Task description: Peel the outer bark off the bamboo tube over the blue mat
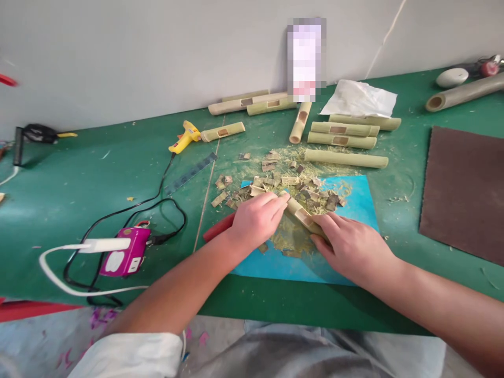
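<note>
A short pale bamboo tube (296, 208) with a rectangular opening cut in its side lies slantwise between my hands, above a blue sheet (354, 197). My left hand (258, 216) is closed at its far end, fingertips against the bamboo. At the near end, my right hand (348, 239) grips the tube with thumb and fingers. A red handle (218, 228) sticks out from behind my left wrist; its other end is hidden, and I cannot tell whether that hand also holds it. Bamboo chips (311, 194) and fine shavings are heaped just beyond the hands.
Other bamboo tubes (346, 158) lie farther back, near a white tissue (358, 98) and a blurred phone-like screen (307, 60). At left are a yellow glue gun (185, 137), a ruler (191, 173) and a purple power strip (126, 252) with cords. A brown sheet (464, 194) is at right.
</note>
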